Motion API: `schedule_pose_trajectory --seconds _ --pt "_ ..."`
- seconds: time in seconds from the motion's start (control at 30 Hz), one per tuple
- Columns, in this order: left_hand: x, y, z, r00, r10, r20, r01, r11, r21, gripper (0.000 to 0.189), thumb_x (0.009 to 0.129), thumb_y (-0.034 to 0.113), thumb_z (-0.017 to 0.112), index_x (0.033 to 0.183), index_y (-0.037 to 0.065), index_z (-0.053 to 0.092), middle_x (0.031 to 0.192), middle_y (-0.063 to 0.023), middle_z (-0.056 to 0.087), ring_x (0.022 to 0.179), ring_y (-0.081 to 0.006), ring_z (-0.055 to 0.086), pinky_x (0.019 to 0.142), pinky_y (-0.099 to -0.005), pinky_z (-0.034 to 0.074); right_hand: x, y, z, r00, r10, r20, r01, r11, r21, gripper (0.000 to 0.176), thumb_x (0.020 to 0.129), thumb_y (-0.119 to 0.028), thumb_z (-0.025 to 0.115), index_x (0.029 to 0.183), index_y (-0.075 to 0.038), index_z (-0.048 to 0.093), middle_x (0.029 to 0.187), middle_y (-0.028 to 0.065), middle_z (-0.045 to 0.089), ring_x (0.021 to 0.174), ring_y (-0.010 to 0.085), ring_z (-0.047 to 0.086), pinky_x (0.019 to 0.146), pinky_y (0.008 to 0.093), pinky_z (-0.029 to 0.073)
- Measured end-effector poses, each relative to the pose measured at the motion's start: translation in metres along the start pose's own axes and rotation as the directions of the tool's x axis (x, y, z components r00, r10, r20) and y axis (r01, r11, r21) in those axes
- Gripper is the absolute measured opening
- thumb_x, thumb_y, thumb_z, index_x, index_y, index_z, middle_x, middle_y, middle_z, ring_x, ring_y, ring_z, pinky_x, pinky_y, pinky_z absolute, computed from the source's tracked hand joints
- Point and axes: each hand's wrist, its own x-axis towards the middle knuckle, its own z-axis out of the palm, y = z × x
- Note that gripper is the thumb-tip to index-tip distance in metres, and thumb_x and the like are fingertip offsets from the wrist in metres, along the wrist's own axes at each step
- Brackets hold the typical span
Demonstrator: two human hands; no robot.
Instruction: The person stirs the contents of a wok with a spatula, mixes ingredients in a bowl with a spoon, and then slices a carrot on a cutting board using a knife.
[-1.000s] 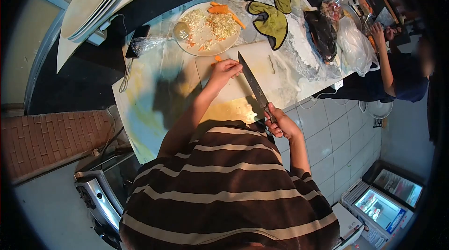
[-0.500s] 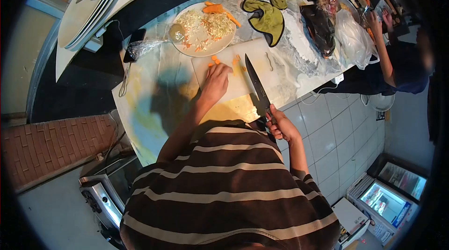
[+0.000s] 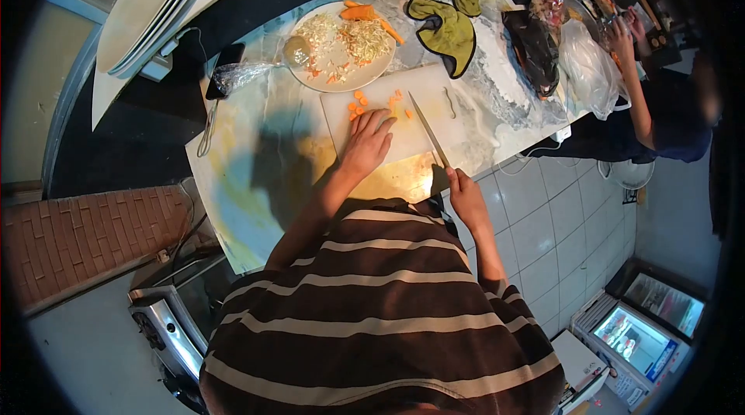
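My right hand point(image 3: 467, 196) is closed round the handle of a kitchen knife point(image 3: 431, 132) at the board's near right edge. The narrow blade points away from me over the white cutting board point(image 3: 434, 85), seen nearly edge-on. On the same board my left hand point(image 3: 368, 147) rests with fingers stretched out and slightly apart, nothing visibly held. Round carrot slices point(image 3: 358, 104) lie just beyond its fingertips. Smaller carrot pieces point(image 3: 396, 95) are scattered between that hand and the blade. What lies under the left palm is hidden.
Beyond the board stands a plate point(image 3: 339, 86) with shredded vegetables and carrot pieces point(image 3: 359, 13). Green cloths point(image 3: 444, 31) lie to its right. A phone point(image 3: 226, 65) and a clear plastic bag point(image 3: 239, 79) are at left. Another person's arm point(image 3: 635, 85) reaches over bags at far right.
My left hand has shifted slightly right, and its fingers have stretched out more. The knife has turned from showing its broad dark side to nearly edge-on.
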Motion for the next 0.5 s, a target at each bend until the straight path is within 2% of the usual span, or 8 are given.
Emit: schedule_pose_trajectory --seconds 0.13,0.2,0.23,0.3,0.43,0.5 --pt "-0.016 0.009 0.006 0.998 0.019 -0.068 -0.018 1.000 0.022 0.041 0.090 0.021 0.062 0.128 0.005 0.058 0.136 -0.0123 0.050 0.130 -0.0296 0.043 0.111 -0.0467 0.030 -0.008 -0.005 -0.002 1.000 -0.001 0.026 0.002 1.000 -0.012 0.051 0.104 -0.044 0.040 0.098 0.003 0.059 0.085 0.0332 0.062 0.092 0.0538 0.057 0.076 0.0572 0.045" --pt "-0.021 0.014 0.007 0.996 0.023 -0.090 -0.019 0.999 0.040 0.044 0.090 0.023 0.064 0.130 0.006 0.057 0.138 -0.0114 0.050 0.129 -0.0329 0.043 0.112 -0.0481 0.030 -0.013 -0.004 -0.003 0.997 -0.003 0.074 0.003 1.000 0.009 0.051 0.105 -0.042 0.042 0.100 0.004 0.061 0.083 0.0329 0.061 0.090 0.0532 0.057 0.073 0.0513 0.046" --pt "-0.021 0.015 0.007 0.996 0.020 -0.091 -0.017 0.999 0.038 0.044 0.090 0.023 0.064 0.130 0.006 0.057 0.138 -0.0114 0.050 0.129 -0.0329 0.043 0.112 -0.0481 0.030 -0.016 -0.004 -0.003 0.997 -0.002 0.076 0.002 1.000 0.006 0.051 0.105 -0.042 0.042 0.100 0.004 0.061 0.083 0.0329 0.061 0.090 0.0532 0.057 0.073 0.0513 0.046" --pt "-0.023 0.017 0.004 0.994 0.047 -0.101 -0.031 0.988 0.154 0.045 0.090 0.024 0.065 0.131 0.006 0.057 0.136 -0.0103 0.052 0.128 -0.0303 0.045 0.112 -0.0491 0.029 -0.021 -0.004 -0.002 0.995 -0.022 0.100 0.018 0.999 0.038 0.050 0.105 -0.042 0.042 0.102 0.004 0.061 0.080 0.0318 0.060 0.085 0.0522 0.057 0.072 0.0488 0.046" --pt "-0.027 0.011 0.010 0.998 0.023 -0.056 -0.019 0.997 0.081 0.046 0.089 0.024 0.065 0.131 0.006 0.058 0.131 -0.0091 0.055 0.126 -0.0270 0.047 0.112 -0.0501 0.029 -0.023 -0.012 -0.006 0.989 0.030 0.144 -0.037 0.998 0.046 0.050 0.105 -0.042 0.043 0.103 0.005 0.061 0.078 0.0308 0.059 0.080 0.0507 0.056 0.070 0.0465 0.046" --pt "-0.027 0.010 0.011 0.993 0.057 -0.099 -0.051 0.996 0.070 0.042 0.089 0.022 0.065 0.127 0.005 0.060 0.126 -0.0082 0.058 0.122 -0.0256 0.050 0.111 -0.0495 0.031 -0.022 -0.014 -0.006 0.987 0.009 0.160 -0.019 0.998 0.062 0.049 0.105 -0.041 0.043 0.104 0.004 0.062 0.076 0.0299 0.059 0.077 0.0499 0.056 0.069 0.0457 0.046"
